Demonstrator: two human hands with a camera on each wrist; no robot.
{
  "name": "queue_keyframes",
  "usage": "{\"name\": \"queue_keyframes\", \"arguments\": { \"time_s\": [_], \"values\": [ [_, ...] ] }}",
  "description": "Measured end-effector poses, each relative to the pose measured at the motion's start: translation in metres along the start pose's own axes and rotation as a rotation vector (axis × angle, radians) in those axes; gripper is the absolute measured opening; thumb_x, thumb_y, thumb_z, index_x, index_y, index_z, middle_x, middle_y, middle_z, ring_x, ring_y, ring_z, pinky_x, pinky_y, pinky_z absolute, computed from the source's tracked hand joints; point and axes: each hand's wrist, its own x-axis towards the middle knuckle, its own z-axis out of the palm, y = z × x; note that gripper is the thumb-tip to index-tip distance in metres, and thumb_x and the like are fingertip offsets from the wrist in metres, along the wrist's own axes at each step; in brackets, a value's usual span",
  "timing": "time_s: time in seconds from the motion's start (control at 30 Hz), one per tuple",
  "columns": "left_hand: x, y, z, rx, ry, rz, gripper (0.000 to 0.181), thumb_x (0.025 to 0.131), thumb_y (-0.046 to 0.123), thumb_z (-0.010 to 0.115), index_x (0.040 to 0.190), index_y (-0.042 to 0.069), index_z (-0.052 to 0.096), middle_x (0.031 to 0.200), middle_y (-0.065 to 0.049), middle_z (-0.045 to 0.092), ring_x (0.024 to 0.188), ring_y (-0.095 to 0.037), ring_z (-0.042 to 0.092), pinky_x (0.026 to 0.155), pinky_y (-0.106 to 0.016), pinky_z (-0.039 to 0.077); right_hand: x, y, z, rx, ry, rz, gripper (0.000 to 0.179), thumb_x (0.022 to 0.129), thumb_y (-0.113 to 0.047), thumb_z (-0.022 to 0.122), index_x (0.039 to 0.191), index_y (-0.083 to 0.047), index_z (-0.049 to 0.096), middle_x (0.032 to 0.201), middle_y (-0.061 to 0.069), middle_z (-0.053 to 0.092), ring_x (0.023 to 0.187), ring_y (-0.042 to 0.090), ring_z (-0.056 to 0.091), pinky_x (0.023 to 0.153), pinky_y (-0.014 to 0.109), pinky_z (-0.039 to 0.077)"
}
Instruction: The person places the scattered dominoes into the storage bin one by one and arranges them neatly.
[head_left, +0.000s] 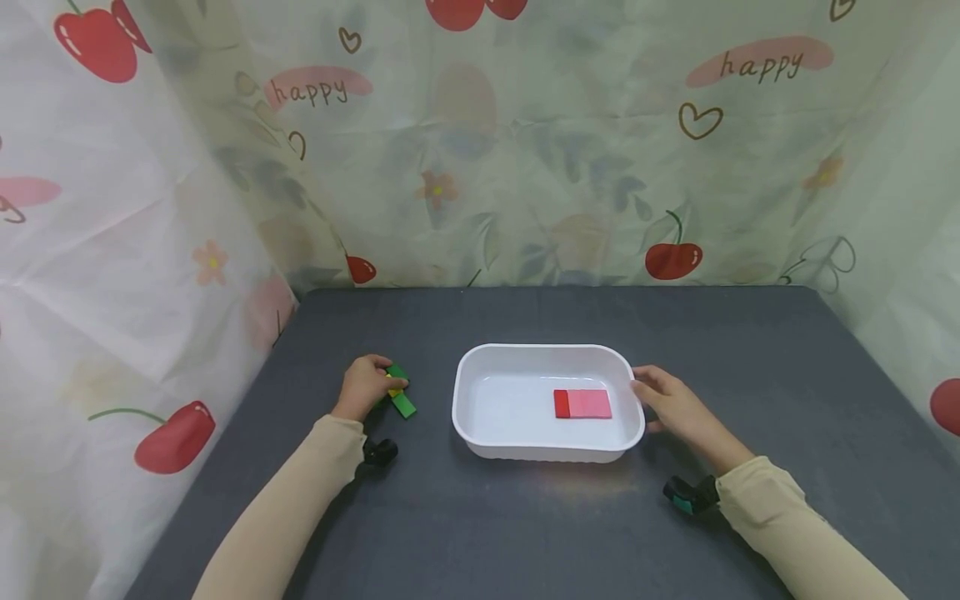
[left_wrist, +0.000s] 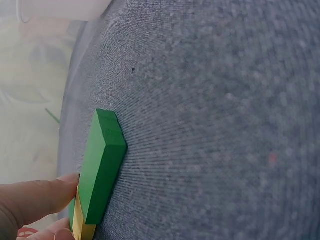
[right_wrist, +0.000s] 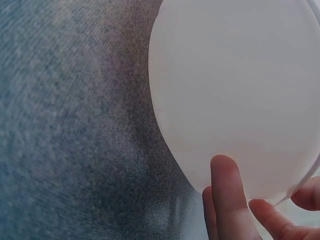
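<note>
Left of the white plastic tub, my left hand (head_left: 366,387) pinches a small row of blocks on the dark tabletop. Its fingers lie over a yellow block (left_wrist: 83,227) between a far green block (head_left: 397,372) and a near green block (head_left: 404,406). The near one shows a slanted end in the left wrist view and sticks out past the fingers. At the tub's (head_left: 525,451) right end is my right hand (head_left: 670,400), its extended fingers (right_wrist: 227,187) against the outer wall and at the rim. A red block (head_left: 561,404) and a pink block (head_left: 589,403) lie side by side inside the tub.
Dark cloth covers the table (head_left: 525,533). A patterned white curtain (head_left: 525,167) hangs behind it and along both sides. Each wrist wears a black camera, one at the left sleeve (head_left: 380,452) and one at the right sleeve (head_left: 692,495).
</note>
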Motion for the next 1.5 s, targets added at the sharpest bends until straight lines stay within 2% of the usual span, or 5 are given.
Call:
{"name": "queue_keyframes", "arguments": {
  "time_s": [0.2,0.5,0.67,1.27,1.5],
  "values": [
    [0.002,0.002,0.002,-0.001,-0.003,-0.002,0.051,0.082,0.013,0.076,0.128,0.0,0.059,0.118,-0.019,0.059,0.1,-0.026,0.058,0.083,-0.039,0.05,0.0,0.0,-0.001,-0.002,-0.004,0.002,0.052,0.103,-0.031,0.043,0.144,0.001,0.034,0.142,0.029,0.042,0.124,0.047,0.049,0.076,0.044,0.057],
    [0.001,0.004,0.001,-0.025,-0.053,0.032,0.055,0.082,0.006,0.074,0.134,0.003,0.056,0.129,-0.02,0.057,0.111,-0.03,0.057,0.092,-0.042,0.048,-0.002,-0.001,-0.001,-0.002,-0.001,-0.019,0.051,0.103,-0.03,0.043,0.143,0.002,0.034,0.141,0.03,0.043,0.123,0.048,0.049,0.076,0.043,0.057],
    [0.003,0.005,0.001,-0.04,-0.064,-0.013,0.06,0.081,0.005,0.074,0.137,0.003,0.052,0.127,-0.019,0.057,0.109,-0.029,0.056,0.091,-0.041,0.047,-0.003,-0.001,-0.001,0.003,0.0,-0.014,0.052,0.103,-0.03,0.044,0.143,0.002,0.034,0.141,0.03,0.043,0.123,0.048,0.049,0.075,0.043,0.057],
    [0.004,0.007,-0.002,-0.027,-0.057,-0.005,0.047,0.083,0.011,0.075,0.126,0.001,0.057,0.118,-0.019,0.058,0.1,-0.028,0.057,0.083,-0.039,0.048,-0.003,0.0,-0.001,0.002,-0.005,-0.001,0.055,0.103,-0.035,0.043,0.144,0.0,0.033,0.143,0.029,0.041,0.125,0.047,0.048,0.078,0.045,0.057],
    [-0.006,0.021,-0.014,-0.137,-0.063,0.022,0.052,0.089,0.015,0.068,0.135,0.001,0.048,0.127,-0.02,0.053,0.112,-0.032,0.055,0.092,-0.043,0.047,-0.002,-0.001,0.0,0.0,-0.008,0.01,0.054,0.103,-0.034,0.043,0.145,-0.001,0.033,0.144,0.028,0.04,0.125,0.047,0.047,0.079,0.045,0.056]
  ]
}}
